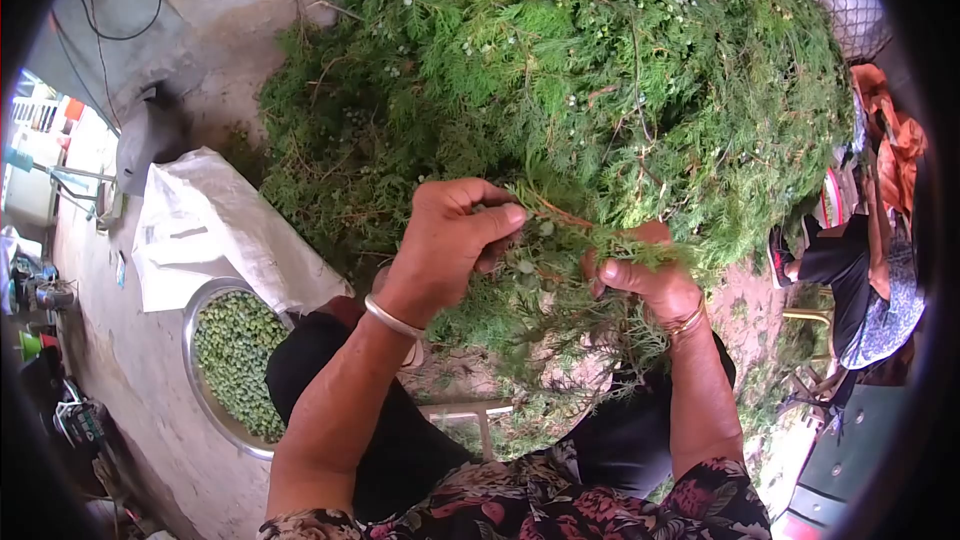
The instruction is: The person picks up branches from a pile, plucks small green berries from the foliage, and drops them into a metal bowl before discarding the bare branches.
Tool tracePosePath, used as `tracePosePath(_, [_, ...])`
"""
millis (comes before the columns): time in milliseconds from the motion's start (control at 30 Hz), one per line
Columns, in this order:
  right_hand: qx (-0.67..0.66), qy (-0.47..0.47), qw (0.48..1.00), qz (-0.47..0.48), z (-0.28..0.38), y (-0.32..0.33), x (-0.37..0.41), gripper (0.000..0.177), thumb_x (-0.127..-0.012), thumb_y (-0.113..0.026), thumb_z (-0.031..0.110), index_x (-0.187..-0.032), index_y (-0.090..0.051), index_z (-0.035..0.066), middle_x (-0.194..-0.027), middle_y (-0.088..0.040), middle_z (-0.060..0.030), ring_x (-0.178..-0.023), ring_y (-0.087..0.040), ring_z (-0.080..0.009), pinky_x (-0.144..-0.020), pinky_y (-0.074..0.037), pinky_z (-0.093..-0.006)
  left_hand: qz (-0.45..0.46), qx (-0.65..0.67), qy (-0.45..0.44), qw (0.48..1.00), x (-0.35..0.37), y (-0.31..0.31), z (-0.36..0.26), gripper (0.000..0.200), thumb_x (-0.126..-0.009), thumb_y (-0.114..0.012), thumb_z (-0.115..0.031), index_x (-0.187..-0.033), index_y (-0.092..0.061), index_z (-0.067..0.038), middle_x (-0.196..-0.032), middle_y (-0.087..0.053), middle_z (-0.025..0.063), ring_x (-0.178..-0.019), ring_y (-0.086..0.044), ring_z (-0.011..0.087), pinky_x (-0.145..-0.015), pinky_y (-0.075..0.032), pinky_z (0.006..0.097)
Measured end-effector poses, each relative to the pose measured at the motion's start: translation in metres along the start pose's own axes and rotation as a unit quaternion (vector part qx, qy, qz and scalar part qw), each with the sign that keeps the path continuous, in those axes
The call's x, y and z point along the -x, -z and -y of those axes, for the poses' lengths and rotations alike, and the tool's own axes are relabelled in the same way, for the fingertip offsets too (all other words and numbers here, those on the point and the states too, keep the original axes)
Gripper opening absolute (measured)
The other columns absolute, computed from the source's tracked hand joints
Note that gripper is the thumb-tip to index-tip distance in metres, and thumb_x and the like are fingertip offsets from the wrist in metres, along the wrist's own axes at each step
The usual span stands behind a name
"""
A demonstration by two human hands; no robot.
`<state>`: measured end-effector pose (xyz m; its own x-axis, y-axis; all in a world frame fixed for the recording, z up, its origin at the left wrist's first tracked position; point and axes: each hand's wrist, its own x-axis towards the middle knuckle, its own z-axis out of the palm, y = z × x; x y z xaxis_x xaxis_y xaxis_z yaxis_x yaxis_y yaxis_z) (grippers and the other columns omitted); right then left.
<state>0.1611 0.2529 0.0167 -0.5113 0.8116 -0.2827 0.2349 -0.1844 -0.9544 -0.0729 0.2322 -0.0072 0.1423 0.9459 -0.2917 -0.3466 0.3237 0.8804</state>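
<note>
Specimen: a feathery green conifer sprig with a thin brown stem (608,243), raised between both hands, in front of the knees and near the large heap of green conifer branches (560,60). Small pale-green round cones (546,228) sit by the left fingertips.

Left hand (445,235): thumb and forefinger closed in a pinch at the sprig's near-left end; whether a cone is between them, cannot tell. Right hand (652,282): thumb pressed along the sprig, fingers curled beneath, partly hidden by foliage.

Handling, as judged: right grip steady on the stem, not crushing; left pinch close to each cone's base, short twist, so that leaf does not tear off with it.

Surroundings: round metal basin (192,365) of loose green cones, beyond the dark-clad left knee (300,355), which partly blocks the reach. White woven sack (225,225) lies against the basin's upper side. Loose sprays crowd the space below the hands. Far right, another person (850,270).
</note>
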Motion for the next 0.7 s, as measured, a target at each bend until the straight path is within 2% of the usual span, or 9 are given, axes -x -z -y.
tracePosePath(67, [-0.026, 0.009, 1.000, -0.004, -0.008, 0.002, 0.000, 0.045, -0.070, -0.077, 0.039, -0.085, -0.065, -0.002, -0.076, -0.065, -0.0098, -0.061, -0.060, -0.0165, -0.058, -0.049, -0.0284, -0.028, -0.035, -0.024, 0.999, -0.004, 0.013, 0.001, 0.015, -0.085, -0.063, -0.013, -0.089, -0.060, 0.001, -0.074, -0.062, 0.0080, -0.056, -0.053, 0.0078, -0.041, -0.037, 0.0177])
tracePosePath(133, [-0.055, 0.008, 0.998, -0.032, -0.004, 0.005, 0.005, 0.048, -0.070, -0.077, 0.038, -0.086, -0.064, -0.004, -0.079, -0.064, -0.0132, -0.064, -0.061, -0.0192, -0.060, -0.052, -0.0296, -0.160, 0.153, -0.008, 0.975, -0.011, 0.034, 0.003, 0.017, -0.086, -0.060, -0.015, -0.090, -0.059, 0.001, -0.077, -0.061, 0.0105, -0.059, -0.055, 0.0113, -0.043, -0.038, 0.0199])
tracePosePath(167, [-0.055, 0.009, 0.998, -0.031, -0.004, 0.004, 0.007, 0.048, -0.070, -0.077, 0.038, -0.086, -0.064, -0.004, -0.079, -0.064, -0.0132, -0.064, -0.061, -0.0192, -0.060, -0.052, -0.0296, -0.160, 0.154, -0.009, 0.975, -0.011, 0.035, 0.003, 0.017, -0.086, -0.060, -0.015, -0.090, -0.059, 0.001, -0.077, -0.061, 0.0105, -0.059, -0.055, 0.0113, -0.043, -0.038, 0.0199])
tracePosePath(233, [-0.119, -0.010, 0.990, -0.077, -0.003, 0.003, 0.010, 0.051, -0.069, -0.078, 0.038, -0.087, -0.062, -0.007, -0.081, -0.063, -0.0152, -0.070, -0.062, -0.0210, -0.060, -0.052, -0.0301, -0.065, 0.245, 0.052, 0.966, -0.009, 0.032, -0.001, 0.016, -0.086, -0.057, -0.015, -0.091, -0.057, 0.001, -0.080, -0.060, 0.0127, -0.060, -0.056, 0.0157, -0.047, -0.041, 0.0239])
tracePosePath(300, [-0.139, -0.023, 0.985, -0.096, 0.000, -0.001, 0.012, 0.050, -0.068, -0.078, 0.036, -0.087, -0.061, -0.007, -0.082, -0.063, -0.0148, -0.073, -0.062, -0.0218, -0.061, -0.052, -0.0304, -0.036, 0.233, 0.048, 0.971, -0.004, 0.015, 0.000, 0.018, -0.084, -0.056, -0.013, -0.095, -0.058, 0.001, -0.083, -0.062, 0.0131, -0.064, -0.058, 0.0192, -0.051, -0.044, 0.0271])
tracePosePath(433, [-0.130, -0.033, 0.990, -0.040, -0.006, 0.001, 0.008, 0.047, -0.068, -0.078, 0.034, -0.084, -0.061, -0.006, -0.079, -0.062, -0.0135, -0.072, -0.061, -0.0216, -0.061, -0.050, -0.0295, -0.008, 0.176, 0.049, 0.983, -0.010, -0.001, 0.017, 0.025, -0.083, -0.057, -0.012, -0.103, -0.059, 0.003, -0.089, -0.064, 0.0120, -0.074, -0.062, 0.0204, -0.058, -0.047, 0.0290])
tracePosePath(500, [-0.129, -0.037, 0.991, -0.011, -0.005, -0.001, 0.006, 0.046, -0.068, -0.078, 0.035, -0.081, -0.061, -0.006, -0.077, -0.062, -0.0129, -0.070, -0.060, -0.0214, -0.061, -0.049, -0.0292, 0.071, 0.250, 0.042, 0.965, -0.013, -0.004, 0.019, 0.026, -0.084, -0.059, -0.013, -0.104, -0.058, 0.003, -0.088, -0.064, 0.0112, -0.073, -0.063, 0.0210, -0.060, -0.049, 0.0314])
tracePosePath(633, [-0.138, -0.035, 0.990, -0.010, -0.003, -0.008, 0.005, 0.048, -0.068, -0.076, 0.041, -0.076, -0.062, -0.004, -0.072, -0.061, -0.0113, -0.067, -0.059, -0.0202, -0.061, -0.045, -0.0284, 0.171, 0.309, 0.064, 0.933, -0.009, -0.003, 0.015, 0.030, -0.083, -0.063, -0.015, -0.105, -0.058, 0.004, -0.090, -0.063, 0.0108, -0.077, -0.064, 0.0209, -0.054, -0.053, 0.0270])
tracePosePath(700, [-0.134, -0.036, 0.990, -0.021, -0.004, -0.009, 0.006, 0.049, -0.068, -0.076, 0.042, -0.077, -0.063, -0.004, -0.072, -0.062, -0.0112, -0.066, -0.059, -0.0195, -0.062, -0.046, -0.0283, 0.141, 0.297, 0.045, 0.943, -0.002, -0.014, 0.009, 0.033, -0.081, -0.066, -0.016, -0.106, -0.057, 0.004, -0.089, -0.064, 0.0103, -0.077, -0.064, 0.0196, -0.052, -0.052, 0.0252])
